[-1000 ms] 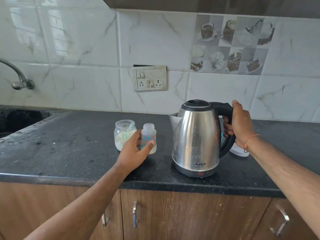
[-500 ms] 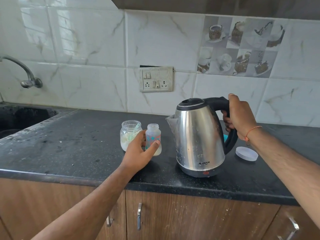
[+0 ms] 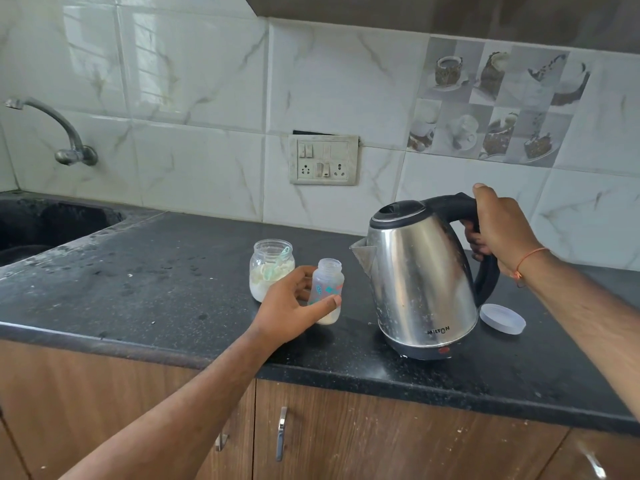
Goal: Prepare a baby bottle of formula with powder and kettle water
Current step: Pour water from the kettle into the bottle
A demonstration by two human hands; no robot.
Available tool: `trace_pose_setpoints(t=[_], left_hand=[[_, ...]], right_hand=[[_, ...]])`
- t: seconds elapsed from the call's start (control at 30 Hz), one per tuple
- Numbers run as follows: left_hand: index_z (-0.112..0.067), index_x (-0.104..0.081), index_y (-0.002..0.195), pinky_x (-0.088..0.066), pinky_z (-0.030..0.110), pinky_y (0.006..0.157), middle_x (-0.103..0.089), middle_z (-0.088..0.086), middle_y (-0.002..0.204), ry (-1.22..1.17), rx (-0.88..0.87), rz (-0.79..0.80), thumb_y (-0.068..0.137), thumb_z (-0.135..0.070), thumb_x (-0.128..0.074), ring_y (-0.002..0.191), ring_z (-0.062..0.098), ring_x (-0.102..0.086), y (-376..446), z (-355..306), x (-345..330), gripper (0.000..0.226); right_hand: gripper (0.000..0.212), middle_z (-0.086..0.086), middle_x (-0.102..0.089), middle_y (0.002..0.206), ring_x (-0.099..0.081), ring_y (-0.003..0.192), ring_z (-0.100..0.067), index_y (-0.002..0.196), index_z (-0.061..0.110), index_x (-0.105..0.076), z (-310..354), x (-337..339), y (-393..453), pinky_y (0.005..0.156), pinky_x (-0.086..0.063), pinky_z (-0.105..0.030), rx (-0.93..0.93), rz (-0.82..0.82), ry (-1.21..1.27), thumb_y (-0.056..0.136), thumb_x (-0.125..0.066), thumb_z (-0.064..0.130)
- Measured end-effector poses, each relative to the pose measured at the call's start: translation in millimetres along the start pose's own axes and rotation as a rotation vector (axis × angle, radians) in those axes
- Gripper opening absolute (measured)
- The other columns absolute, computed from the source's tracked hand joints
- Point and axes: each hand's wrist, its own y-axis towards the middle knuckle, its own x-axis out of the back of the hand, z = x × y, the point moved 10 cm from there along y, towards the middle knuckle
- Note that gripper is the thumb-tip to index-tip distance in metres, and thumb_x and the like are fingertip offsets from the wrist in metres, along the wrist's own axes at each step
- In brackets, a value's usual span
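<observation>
A small clear baby bottle (image 3: 328, 282) with coloured prints stands open on the black counter (image 3: 156, 282), white powder at its bottom. My left hand (image 3: 289, 308) wraps around its lower part. Behind it to the left stands an open glass jar (image 3: 270, 268) of white powder with a green scoop inside. A steel kettle (image 3: 420, 282) with a black lid is right of the bottle, tilted slightly with its spout toward the bottle. My right hand (image 3: 498, 223) grips the kettle's black handle.
A white round lid (image 3: 502, 318) lies on the counter right of the kettle. A dark sink (image 3: 41, 226) with a wall tap (image 3: 65, 133) is at the far left. A switch and socket plate (image 3: 323, 159) is on the tiled wall. Wooden cabinet doors (image 3: 346, 434) run under the counter edge.
The kettle has lifted and tilted a little toward the bottle, uncovering the white lid behind it. My left hand has stayed on the bottle. The camera has shifted.
</observation>
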Motion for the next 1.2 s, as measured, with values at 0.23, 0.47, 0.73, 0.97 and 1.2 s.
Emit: trace_pose_setpoints(t=[0.23,0.47,0.73,0.97,1.2], left_hand=[[-0.030,-0.066,0.135,-0.062,0.042,0.103,-0.080,-0.015,0.119,-0.010,0.002,-0.005,0.075,-0.061,-0.088,0.112,0.006,-0.076,-2,-1,0,0.071],[-0.030,-0.064,0.138,-0.061,0.040,0.106,-0.079,-0.014,0.122,-0.002,0.005,-0.024,0.081,-0.052,-0.091,0.115,0.006,-0.075,-1,-1,3,0.066],[-0.030,-0.064,0.136,-0.062,0.039,0.104,-0.079,-0.012,0.121,-0.012,0.002,-0.041,0.086,-0.040,-0.091,0.112,0.005,-0.075,-2,-3,3,0.057],[-0.033,-0.065,0.133,-0.063,0.040,0.102,-0.078,-0.014,0.121,-0.027,-0.024,-0.063,0.073,-0.063,-0.085,0.112,0.007,-0.075,-4,-5,6,0.069],[-0.041,-0.064,0.124,-0.062,0.038,0.102,-0.079,-0.013,0.118,-0.036,-0.020,-0.086,0.086,-0.036,-0.092,0.109,0.007,-0.076,-2,-1,8,0.047]], right_hand=[[0.054,-0.012,-0.032,0.054,-0.026,0.043,-0.022,0.070,0.004,-0.051,5,-3,-2,0.051,-0.028,-0.031,0.027,-0.007,-0.018,0.097,-0.037,0.049],[0.056,-0.009,-0.033,0.049,-0.027,0.041,-0.022,0.064,0.006,-0.046,10,-5,-3,0.051,-0.028,-0.031,0.048,-0.005,-0.034,0.096,-0.038,0.050],[0.059,-0.004,-0.038,0.045,-0.032,0.041,-0.022,0.059,0.010,-0.048,24,-12,-7,0.051,-0.032,-0.031,0.101,-0.005,-0.080,0.098,-0.039,0.053],[0.061,0.001,-0.045,0.043,-0.038,0.042,-0.022,0.056,0.012,-0.054,39,-22,-11,0.052,-0.037,-0.031,0.135,-0.003,-0.142,0.098,-0.039,0.053],[0.059,0.002,-0.048,0.043,-0.041,0.045,-0.025,0.056,0.013,-0.056,48,-26,-15,0.053,-0.039,-0.032,0.159,-0.011,-0.196,0.100,-0.039,0.049]])
